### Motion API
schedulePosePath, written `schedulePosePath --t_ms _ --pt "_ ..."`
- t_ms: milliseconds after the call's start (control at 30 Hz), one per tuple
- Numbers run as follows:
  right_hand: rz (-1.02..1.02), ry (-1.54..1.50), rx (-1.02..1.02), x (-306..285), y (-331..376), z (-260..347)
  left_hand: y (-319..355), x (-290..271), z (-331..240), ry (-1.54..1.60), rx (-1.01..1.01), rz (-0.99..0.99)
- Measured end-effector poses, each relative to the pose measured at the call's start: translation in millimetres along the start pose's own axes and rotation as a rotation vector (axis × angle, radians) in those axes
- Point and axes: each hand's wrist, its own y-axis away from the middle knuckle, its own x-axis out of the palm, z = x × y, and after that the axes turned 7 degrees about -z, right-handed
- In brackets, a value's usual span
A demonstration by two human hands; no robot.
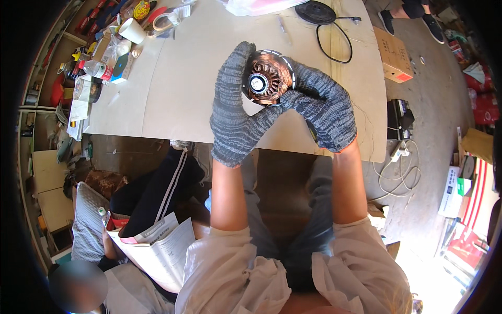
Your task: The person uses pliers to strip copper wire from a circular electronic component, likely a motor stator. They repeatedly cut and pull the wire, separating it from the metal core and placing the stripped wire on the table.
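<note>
Above the table, both my hands, in grey knitted gloves, are closed round an electric motor core (283, 73). Copper windings line its round ring, and a slotted rotor (273, 78) with a pale round shaft end sits in the middle, facing up. My left hand (235, 107) wraps the left side, its fingers reaching up along the rim and its thumb below. On the right side my right hand (327, 104) grips the ring, thumb at the lower edge. The gloves hide the core's sides and underside.
The pale table (178, 78) carries a white cup (133, 31), a tape roll (161, 22), a plastic bottle (97, 69) and a black disc with a cable (315, 12). A carton (393, 55) and a power strip (400, 152) lie on the floor. A person holding papers (162, 251) sits at left.
</note>
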Motion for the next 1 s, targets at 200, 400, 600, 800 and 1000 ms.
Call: schedulePosePath --t_ms 200,400,600,800,1000 --pt "-0.012 -0.018 -0.073 0 2 4 1 2 -4 0.247 -0.195 -0.01" --pt "-0.058 -0.025 -0.083 5 2 2 1 1 -5 0.349 -0.27 -0.019" --pt "-0.052 0.027 -0.098 6 2 2 2 1 -4 0.394 -0.285 -0.028" --pt "-0.03 -0.061 -0.069 4 1 -3 3 0 0 0.32 -0.219 -0.013" --pt "-0.013 -0.073 -0.098 4 2 -3 3 0 -3 0.234 -0.135 -0.056"
